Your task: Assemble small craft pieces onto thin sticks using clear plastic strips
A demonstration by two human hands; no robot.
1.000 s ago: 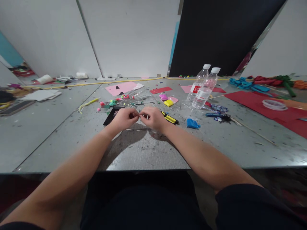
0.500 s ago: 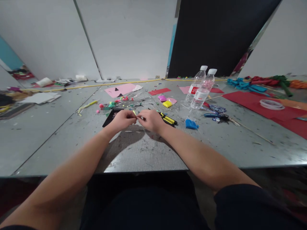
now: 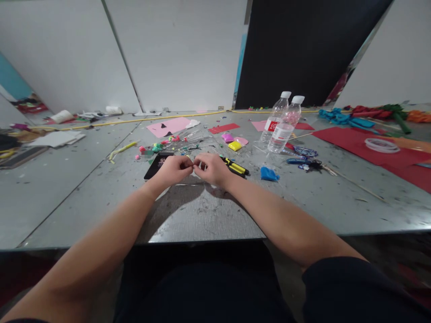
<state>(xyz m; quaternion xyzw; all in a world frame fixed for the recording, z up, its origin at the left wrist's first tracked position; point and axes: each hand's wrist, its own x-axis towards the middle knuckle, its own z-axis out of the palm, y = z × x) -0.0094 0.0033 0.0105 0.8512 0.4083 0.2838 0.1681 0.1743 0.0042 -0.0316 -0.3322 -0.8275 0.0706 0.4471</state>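
My left hand (image 3: 174, 169) and my right hand (image 3: 213, 169) meet fingertip to fingertip above the grey table (image 3: 208, 220). Thumb and fingers of each are pinched together, and whatever lies between them is too small or hidden to name. Partly behind my left hand lies a black phone (image 3: 155, 168) with a lit picture on its screen. A black and yellow utility knife (image 3: 237, 168) lies just right of my right hand. Below my fingers a thin clear strip or stick (image 3: 188, 184) rests on the tabletop.
Colourful clay bits (image 3: 157, 146) lie beyond the phone. Yellow (image 3: 235, 146), magenta (image 3: 227, 137) and blue (image 3: 269, 174) clay packets sit to the right, near two plastic bottles (image 3: 281, 130). Blue-handled pliers (image 3: 298, 161), a thin stick (image 3: 357, 185) and red sheets (image 3: 350, 141) lie farther right.
Both hands stay together in nearly the same place, with the fingers slightly shifted. A small pale yellow bit seen above the fingertips earlier no longer shows there.
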